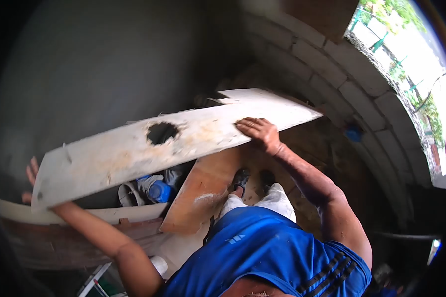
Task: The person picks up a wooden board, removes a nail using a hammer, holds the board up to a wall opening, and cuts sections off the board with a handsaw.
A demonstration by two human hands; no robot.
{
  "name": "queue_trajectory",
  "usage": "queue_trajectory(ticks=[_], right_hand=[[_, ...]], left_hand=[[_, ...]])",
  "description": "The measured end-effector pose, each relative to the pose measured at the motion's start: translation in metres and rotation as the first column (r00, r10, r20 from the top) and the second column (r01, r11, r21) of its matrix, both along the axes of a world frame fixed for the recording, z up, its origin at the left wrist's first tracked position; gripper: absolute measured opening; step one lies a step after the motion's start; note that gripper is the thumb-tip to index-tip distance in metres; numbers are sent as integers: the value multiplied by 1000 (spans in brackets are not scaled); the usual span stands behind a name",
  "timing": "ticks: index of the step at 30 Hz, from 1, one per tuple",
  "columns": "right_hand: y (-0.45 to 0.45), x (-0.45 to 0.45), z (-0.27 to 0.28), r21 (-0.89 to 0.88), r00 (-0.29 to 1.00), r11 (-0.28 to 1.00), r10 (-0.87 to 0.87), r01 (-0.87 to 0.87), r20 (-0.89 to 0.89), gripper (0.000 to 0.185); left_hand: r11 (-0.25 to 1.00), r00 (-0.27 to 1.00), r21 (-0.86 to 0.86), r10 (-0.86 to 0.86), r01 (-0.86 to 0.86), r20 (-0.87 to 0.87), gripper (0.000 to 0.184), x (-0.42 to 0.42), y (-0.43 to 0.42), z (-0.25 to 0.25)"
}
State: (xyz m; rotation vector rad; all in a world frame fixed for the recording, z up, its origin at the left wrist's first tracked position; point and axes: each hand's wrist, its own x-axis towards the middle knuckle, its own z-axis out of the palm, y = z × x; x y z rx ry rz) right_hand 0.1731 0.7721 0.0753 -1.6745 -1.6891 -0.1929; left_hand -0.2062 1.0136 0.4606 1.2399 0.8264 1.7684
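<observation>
A long, pale, worn board (134, 143) with a ragged hole and a broken far edge stretches across the view in front of me. My right hand (260, 132) rests on its face near the right part, fingers close together and the palm against the surface. At the board's left end is my left hand (31, 179), partly hidden behind it, with the visible fingers spread around the end. The rest of that hand cannot be seen.
A brown wooden panel (198, 193) lies below the board. Beside it are a blue container (159, 191) and a pale ledge (104, 215). A block wall (327, 64) curves along the right, with a bright opening beyond. A blue object (353, 132) is near the wall.
</observation>
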Motion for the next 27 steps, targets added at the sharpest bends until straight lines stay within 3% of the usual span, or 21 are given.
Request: queue_trajectory(ticks=[1, 2, 5, 7, 8, 10, 12, 14, 15, 16, 17, 18, 19, 20, 22, 24, 26, 27], right_hand=[[-2, 5, 0, 68, 999, 997, -40, 40, -13, 52], [-1, 9, -6, 94, 998, 994, -59, 59, -9, 48], [-12, 36, -11, 144, 987, 977, -153, 157, -38, 37], [-20, 55, -40, 127, 960, 955, -253, 268, -123, 33], [-24, 61, -57, 102, 928, 933, -321, 344, -189, 32], [-36, 72, -96, -13, 844, 858, -507, 513, -175, 32], [-62, 74, -133, -212, 706, 749, -663, 628, -250, 42], [-85, 63, -173, -510, 435, 492, -869, 706, -237, 36], [-95, 53, -185, -540, 288, 410, -910, 735, -299, 38], [-95, 34, -156, -666, 212, 385, -920, 639, -328, 39], [-108, 7, -157, -572, 266, 444, -890, 689, -371, 37], [-122, -22, -162, -475, 327, 498, -857, 726, -398, 35], [-140, -56, -164, -524, 309, 507, -853, 684, -421, 34], [-160, -93, -165, -569, 292, 519, -847, 638, -445, 34], [-211, -188, -168, -642, 279, 565, -822, 519, -497, 34], [-280, -256, -189, -755, 362, 554, -824, 351, -437, 32], [-321, -339, -166, -908, 208, 377, -917, 183, -339, 32], [-336, -374, -161, -932, 113, 324, -944, 160, -309, 33]], left_hand=[[996, 998, -83, -38, 34, -43, 90, 5, 7, 9], [983, 952, -8, -179, 183, -247, 90, -51, 72, -2], [944, 913, 57, -299, 326, -279, 90, -90, 138, -28], [631, 654, 203, -655, 749, -377, 91, -100, 151, -32], [686, 733, 329, -449, 649, -510, 78, -51, 92, -34], [571, 752, 694, 188, 440, -631, 52, 24, 14, -48], [403, 710, 717, 198, 569, -675, 30, -10, 60, -94], [361, 568, 563, 105, 743, -817, 23, 38, -56, -114], [235, 450, 475, 156, 848, -879, 16, 52, -89, -123], [26, 377, 395, 247, 918, -893, 15, 66, -87, -144], [-22, 406, 407, 136, 913, -904, 13, 87, -100, -167], [-9, 367, 370, 148, 929, -918, 13, 100, -105, -183], [29, 352, 364, 190, 931, -916, 13, 101, -108, -193], [-36, 304, 302, 101, 953, -947, 11, 105, -115, -192], [-68, 332, 335, -45, 940, -942, 13, 91, -138, -197], [-76, 321, 330, -107, 941, -941, 11, 103, -141, -195], [-16, 405, 407, -60, 913, -912, 6, 100, -139, -208], [147, 388, 372, -95, 916, -917, 4, 100, -130, -223]])
